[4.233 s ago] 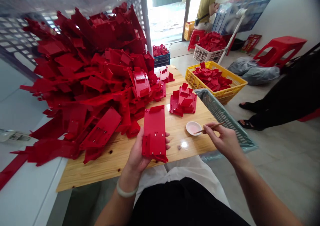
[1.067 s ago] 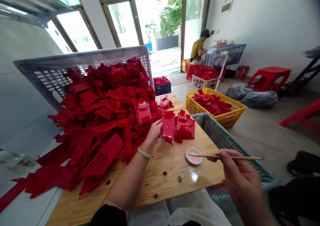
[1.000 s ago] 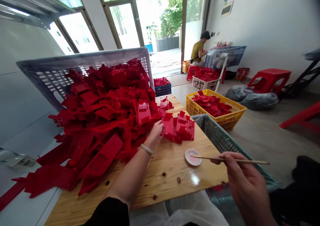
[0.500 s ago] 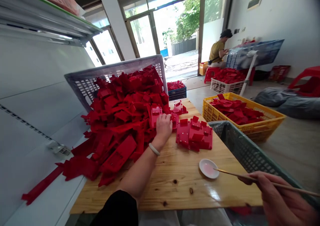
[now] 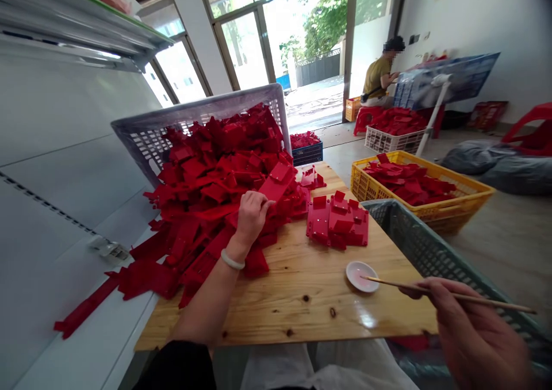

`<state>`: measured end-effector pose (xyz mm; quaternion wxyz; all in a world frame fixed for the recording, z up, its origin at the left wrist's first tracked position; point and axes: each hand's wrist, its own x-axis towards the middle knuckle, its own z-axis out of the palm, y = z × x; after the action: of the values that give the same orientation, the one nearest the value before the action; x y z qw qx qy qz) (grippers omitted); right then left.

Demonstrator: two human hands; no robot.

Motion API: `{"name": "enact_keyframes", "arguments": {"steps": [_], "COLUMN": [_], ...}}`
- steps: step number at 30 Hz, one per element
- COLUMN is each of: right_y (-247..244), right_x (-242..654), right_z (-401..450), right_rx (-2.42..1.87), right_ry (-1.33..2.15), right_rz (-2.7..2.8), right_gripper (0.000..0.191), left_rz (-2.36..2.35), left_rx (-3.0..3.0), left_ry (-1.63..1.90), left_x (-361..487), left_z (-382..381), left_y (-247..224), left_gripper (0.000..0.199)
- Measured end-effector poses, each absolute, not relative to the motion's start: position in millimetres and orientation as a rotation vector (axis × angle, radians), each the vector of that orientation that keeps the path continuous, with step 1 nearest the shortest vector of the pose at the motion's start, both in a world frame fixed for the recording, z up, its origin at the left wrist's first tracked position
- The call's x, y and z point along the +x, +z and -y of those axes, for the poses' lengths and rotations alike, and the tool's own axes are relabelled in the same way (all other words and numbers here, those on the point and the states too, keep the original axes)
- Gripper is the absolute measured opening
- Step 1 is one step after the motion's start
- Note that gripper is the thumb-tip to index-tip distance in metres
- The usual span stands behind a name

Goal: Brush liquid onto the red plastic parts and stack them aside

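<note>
Red plastic pieces (image 5: pixel 207 188) spill in a big heap from a tipped crate (image 5: pixel 142 148) onto the wooden table (image 5: pixel 302 315). My left hand (image 5: pixel 252 217), a pale bangle on its wrist, is closed on the corner of a flat red piece (image 5: pixel 278 182) at the heap's right side. In my right hand (image 5: pixel 470 321) is a thin brush (image 5: pixel 409 287), its tip over the small white dish (image 5: pixel 362 276) with pinkish liquid. A separate group of red pieces (image 5: pixel 337 220) lies behind the dish.
A green crate (image 5: pixel 435 246) stands against the table's right side. Beyond it are a yellow crate (image 5: pixel 466 200) and a white crate (image 5: pixel 388 142), both with red pieces. A person (image 5: pixel 377 79) sits near the doorway. A shelf (image 5: pixel 86 22) overhangs the left.
My left hand has moved left and a little toward me, away from the pinkish-red pieces, and now holds a flat red piece. The brush is still over the dish.
</note>
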<state>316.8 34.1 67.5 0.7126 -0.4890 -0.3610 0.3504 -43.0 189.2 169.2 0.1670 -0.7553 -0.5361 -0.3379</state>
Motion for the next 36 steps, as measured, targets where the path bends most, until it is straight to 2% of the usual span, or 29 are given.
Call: {"name": "enact_keyframes", "arguments": {"steps": [4,7,9,13,17,20,21,23,26,31,34,36], "right_y": [68.5,71.4,71.6,64.0,52.0,44.9,43.1,40.3,38.8,40.8,42.0,42.7], "right_x": [313.0,310.3,310.8,319.4,329.3,330.7,330.0,327.8,325.0,326.9,330.1,331.6], "right_z": [-33.6,-33.5,-34.4,-41.7,-56.5,-67.5,-70.3,-74.4,-77.5,-79.4,-79.1,-78.2], "right_rx": [-1.137,-1.139,-1.151,-1.322,-1.441,-1.463,-1.466,-1.470,-1.473,-1.477,-1.477,-1.471], "right_ry": [0.793,0.750,0.715,0.548,0.328,0.260,0.250,0.229,0.216,0.232,0.255,0.280], "right_rz": [0.798,0.817,0.857,1.144,1.431,1.534,1.557,1.598,1.644,1.663,1.646,1.647], "right_gripper": [0.045,0.046,0.040,0.029,0.028,0.030,0.032,0.037,0.040,0.041,0.036,0.033], "left_rz": [1.350,1.263,1.267,1.428,1.742,2.203,2.317,2.468,2.621,2.736,2.777,2.847], "left_rx": [-2.238,-2.342,-2.437,-2.568,-2.718,-2.638,-2.562,-2.452,-2.463,-2.617,-2.761,-2.798], "left_ry": [-1.028,-1.055,-1.041,-0.970,-0.895,-0.631,-0.498,-0.257,-0.151,-0.417,-0.867,-1.245], "left_x": [-33.4,-18.3,-8.2,2.6,-1.4,-3.0,-1.8,2.5,7.4,-0.3,-3.0,-1.3], "left_z": [-120.1,-67.1,-38.9,-11.6,-19.7,-36.5,-42.2,-53.0,-68.7,-90.5,-89.6,-81.7], "left_y": [136.3,100.2,76.0,44.2,45.2,61.2,67.2,77.9,85.7,76.8,68.5,65.4], "left_gripper": [0.026,0.018,0.016,0.025,0.025,0.020,0.023,0.041,0.057,0.051,0.041,0.041]}}
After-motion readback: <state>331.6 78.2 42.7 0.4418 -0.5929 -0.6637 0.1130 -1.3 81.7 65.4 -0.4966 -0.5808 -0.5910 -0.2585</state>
